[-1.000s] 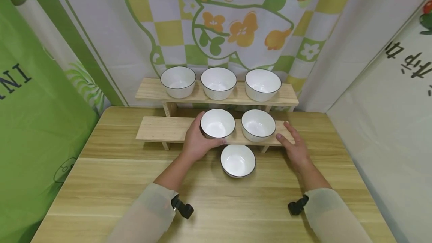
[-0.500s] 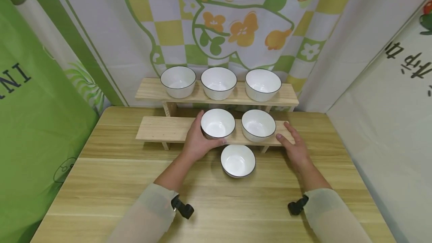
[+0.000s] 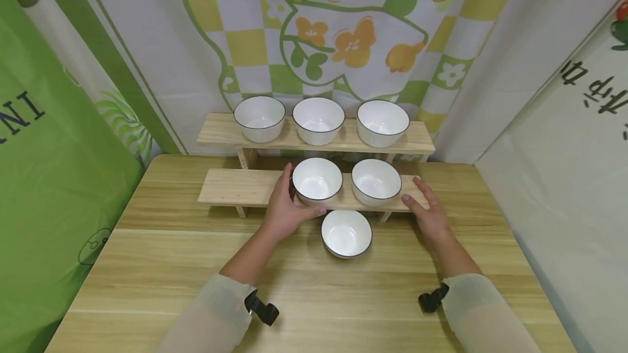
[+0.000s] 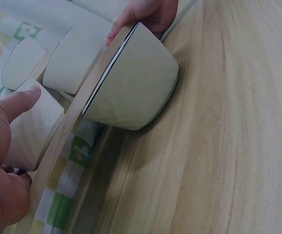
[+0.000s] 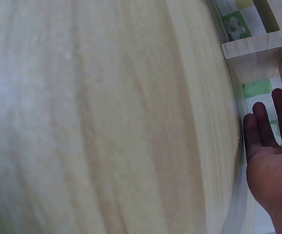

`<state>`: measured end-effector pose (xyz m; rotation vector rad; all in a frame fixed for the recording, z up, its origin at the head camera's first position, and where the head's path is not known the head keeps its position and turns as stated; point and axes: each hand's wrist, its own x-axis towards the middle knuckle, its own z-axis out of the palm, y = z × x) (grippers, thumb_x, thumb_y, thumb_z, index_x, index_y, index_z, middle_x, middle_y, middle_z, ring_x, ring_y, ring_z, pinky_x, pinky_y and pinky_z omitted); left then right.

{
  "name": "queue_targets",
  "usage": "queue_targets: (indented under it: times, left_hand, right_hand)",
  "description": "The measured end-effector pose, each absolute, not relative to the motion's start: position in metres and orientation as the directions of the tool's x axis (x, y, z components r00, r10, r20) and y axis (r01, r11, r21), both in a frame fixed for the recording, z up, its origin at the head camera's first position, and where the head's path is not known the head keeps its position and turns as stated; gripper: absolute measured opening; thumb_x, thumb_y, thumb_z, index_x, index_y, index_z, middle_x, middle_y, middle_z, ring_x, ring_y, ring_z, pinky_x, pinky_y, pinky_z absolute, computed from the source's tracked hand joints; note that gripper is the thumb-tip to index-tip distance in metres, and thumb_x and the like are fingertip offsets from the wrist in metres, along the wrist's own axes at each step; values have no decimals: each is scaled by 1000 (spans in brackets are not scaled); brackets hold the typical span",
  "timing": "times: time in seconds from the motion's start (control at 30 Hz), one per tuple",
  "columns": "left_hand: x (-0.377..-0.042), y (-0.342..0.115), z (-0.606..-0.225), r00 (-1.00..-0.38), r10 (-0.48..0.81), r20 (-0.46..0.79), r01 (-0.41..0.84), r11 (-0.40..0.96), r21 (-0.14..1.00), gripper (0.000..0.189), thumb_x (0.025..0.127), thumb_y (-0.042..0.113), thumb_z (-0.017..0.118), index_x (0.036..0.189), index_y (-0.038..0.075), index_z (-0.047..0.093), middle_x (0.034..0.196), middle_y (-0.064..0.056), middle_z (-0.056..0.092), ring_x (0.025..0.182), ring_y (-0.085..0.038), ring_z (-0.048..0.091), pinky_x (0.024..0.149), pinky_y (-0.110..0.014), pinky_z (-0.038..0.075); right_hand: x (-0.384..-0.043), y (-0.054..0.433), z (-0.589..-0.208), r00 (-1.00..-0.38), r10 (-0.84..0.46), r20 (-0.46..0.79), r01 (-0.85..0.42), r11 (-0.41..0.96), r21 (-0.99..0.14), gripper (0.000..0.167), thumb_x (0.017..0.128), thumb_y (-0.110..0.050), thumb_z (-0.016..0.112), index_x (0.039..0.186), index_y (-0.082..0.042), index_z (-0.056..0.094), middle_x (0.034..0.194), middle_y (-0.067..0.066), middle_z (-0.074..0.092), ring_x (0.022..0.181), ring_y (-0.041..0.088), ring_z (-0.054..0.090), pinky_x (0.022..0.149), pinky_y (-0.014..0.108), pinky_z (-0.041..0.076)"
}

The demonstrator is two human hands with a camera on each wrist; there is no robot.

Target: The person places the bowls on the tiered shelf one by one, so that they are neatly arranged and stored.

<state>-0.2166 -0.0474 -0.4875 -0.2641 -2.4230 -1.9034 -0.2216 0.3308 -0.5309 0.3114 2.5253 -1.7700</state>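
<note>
In the head view my left hand (image 3: 287, 208) is around the left side of a white dark-rimmed bowl (image 3: 317, 180) on the lower shelf (image 3: 240, 187). Its thumb lies along the bowl's front and a small gap shows between the fingers and the rim. A second bowl (image 3: 376, 181) stands to the right on that shelf. My right hand (image 3: 432, 214) is at the shelf's right end, thumb and forefinger spread over the board; the right wrist view shows its other fingers (image 5: 263, 124) straight. Another bowl (image 3: 346, 234) sits on the table before the shelf.
Behind, a higher wooden shelf (image 3: 221, 129) bears a left bowl (image 3: 260, 119), a middle bowl (image 3: 318, 121) and a right bowl (image 3: 382, 123). A patterned curtain (image 3: 245, 31) hangs at the back. All this stands on a wood-grain table (image 3: 343, 304).
My left hand has loosened and shifted slightly left from the bowl on the lower shelf. That bowl stays in place, and my right hand has not moved.
</note>
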Motion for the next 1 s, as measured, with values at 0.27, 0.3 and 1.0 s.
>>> queue_targets:
  times: [0.27, 0.3, 1.0]
  left_hand:
    - [-210, -51, -489, -982, 100, 162, 179, 190, 965, 132, 69, 16, 100, 166, 7, 12, 166, -14, 27, 151, -23, 33, 119, -27, 31]
    - [-209, -51, -490, -982, 100, 158, 174, 186, 967, 131, 69, 16, 100, 166, 7, 12, 166, -13, 28, 151, -23, 33, 120, -27, 31]
    - [-177, -65, -507, -969, 15, 248, 248, 115, 962, 94, 70, 10, 98, 147, 1, 45, 139, -12, 52, 127, -30, 55, 113, -32, 44]
  right_hand:
    - [-218, 329, -530, -981, 140, -137, 175, 315, -933, 83, 98, -50, 70, 166, -36, 25, 173, 5, 11, 158, 36, 8, 125, 59, 7]
    - [-219, 329, -530, -981, 139, -138, 176, 310, -934, 83, 98, -50, 70, 166, -35, 25, 173, 5, 11, 158, 36, 8, 125, 59, 7]
    - [-218, 326, -527, -981, 146, -128, 167, 300, -939, 83, 97, -51, 71, 165, -36, 27, 173, 5, 13, 157, 36, 9, 125, 59, 8]
